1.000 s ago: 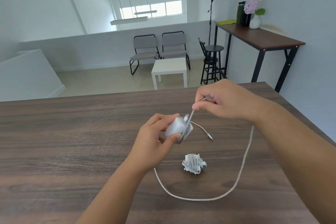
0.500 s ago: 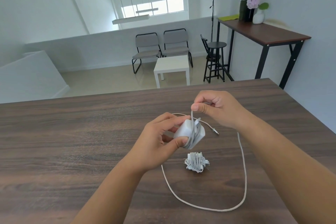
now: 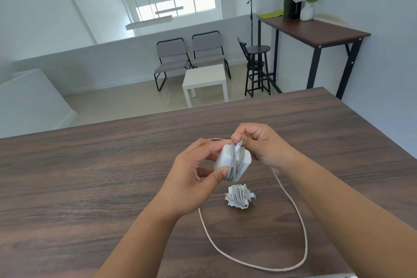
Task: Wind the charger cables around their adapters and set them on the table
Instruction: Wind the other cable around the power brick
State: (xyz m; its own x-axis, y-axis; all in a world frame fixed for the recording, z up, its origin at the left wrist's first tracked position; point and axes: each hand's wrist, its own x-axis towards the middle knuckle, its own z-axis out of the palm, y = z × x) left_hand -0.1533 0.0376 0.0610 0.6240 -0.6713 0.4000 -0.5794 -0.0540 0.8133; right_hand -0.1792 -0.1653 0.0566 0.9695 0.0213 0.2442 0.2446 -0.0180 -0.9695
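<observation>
My left hand (image 3: pixel 195 178) grips a white square adapter (image 3: pixel 232 162) above the dark wooden table (image 3: pixel 90 176). A couple of turns of white cable wrap around the adapter's middle. My right hand (image 3: pixel 261 144) pinches that cable right at the adapter's top edge. The loose cable (image 3: pixel 300 228) hangs from under my right hand and lies in a wide loop on the table in front of me. A second, smaller adapter (image 3: pixel 239 196), fully wound in its own cable, rests on the table just below the held one.
The table's far edge (image 3: pixel 203 106) drops off to a lower floor with two chairs (image 3: pixel 191 56) and a white side table (image 3: pixel 204 79). A tall desk (image 3: pixel 316 29) with a vase stands at the right wall.
My right hand has come down from above right to the adapter's top, laying another turn of cable on it. The loop on the table has grown narrower. The view has tilted down.
</observation>
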